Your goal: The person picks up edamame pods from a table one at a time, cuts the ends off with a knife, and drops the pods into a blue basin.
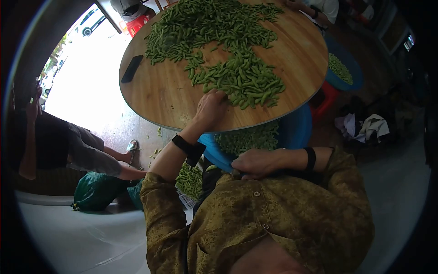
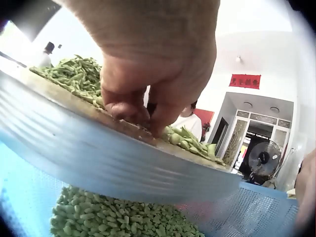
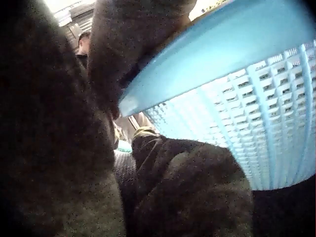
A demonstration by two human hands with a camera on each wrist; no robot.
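Note:
My left hand [image 1: 212, 109] is at the near edge of the round wooden table [image 1: 159, 102], beside a spread of green soybean pods [image 1: 248, 82]. In the left wrist view its fingers [image 2: 126, 109] bend down to the tabletop, the tips close together; I cannot tell whether a pod is between them. Below the table edge, a blue basket [image 1: 294, 128] holds shelled green beans [image 2: 118, 217]. At the near side of its rim [image 3: 197, 64] is my right hand [image 1: 258, 162], fingers bent and fingertips right at the rim. What lies under these fingers is hidden.
A larger pod heap [image 1: 196, 27] covers the table's far side, with a dark flat object [image 1: 132, 69] to its left. A crate of pods [image 1: 189, 180] and a green sack [image 1: 98, 189] stand below left. One person [image 1: 86, 141] sits left; another blue tub [image 1: 344, 75] is right.

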